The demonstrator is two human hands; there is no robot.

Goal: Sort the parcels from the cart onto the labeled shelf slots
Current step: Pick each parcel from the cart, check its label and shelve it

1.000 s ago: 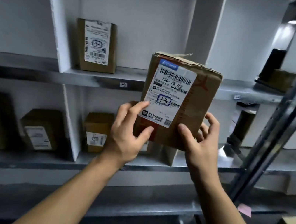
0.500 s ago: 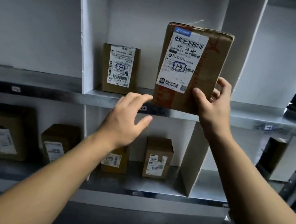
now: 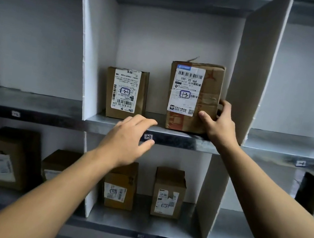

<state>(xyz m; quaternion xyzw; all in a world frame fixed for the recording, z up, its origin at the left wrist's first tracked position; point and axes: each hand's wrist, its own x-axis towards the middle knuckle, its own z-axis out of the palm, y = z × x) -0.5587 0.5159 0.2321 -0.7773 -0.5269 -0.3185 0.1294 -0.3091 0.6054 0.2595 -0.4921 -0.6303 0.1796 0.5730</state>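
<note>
The right thumb lies flat on the front of the parcel [image 3: 193, 98] near its lower corner, and the fingers [image 3: 226, 107] curl round its 3 o'clock edge, so the right hand [image 3: 220, 124] grips the box from that side. The parcel stands upright on the metal shelf [image 3: 251, 143], label facing out with a handwritten 13 in a blue box. It is in the middle slot, close to the white divider [image 3: 248, 71] at 3 o'clock; whether it touches the divider cannot be told.

The left hand [image 3: 127, 143] holds nothing. Its fingers are loosely spread and slightly bent, hanging in front of the shelf's front edge at 7 o'clock from the parcel. The thumb tip is just below a small tag [image 3: 148, 137] marked 13 on that edge; contact cannot be told.

At 9 o'clock from the parcel, apart from it in the same slot, stands a second box [image 3: 125, 93], its label upside down. Another white divider [image 3: 89, 46] closes the slot beyond it.

At 6 o'clock, on the shelf below, two small boxes [image 3: 167, 194] stand side by side, with two more [image 3: 4, 158] in the dim slot at 8 o'clock.
</note>
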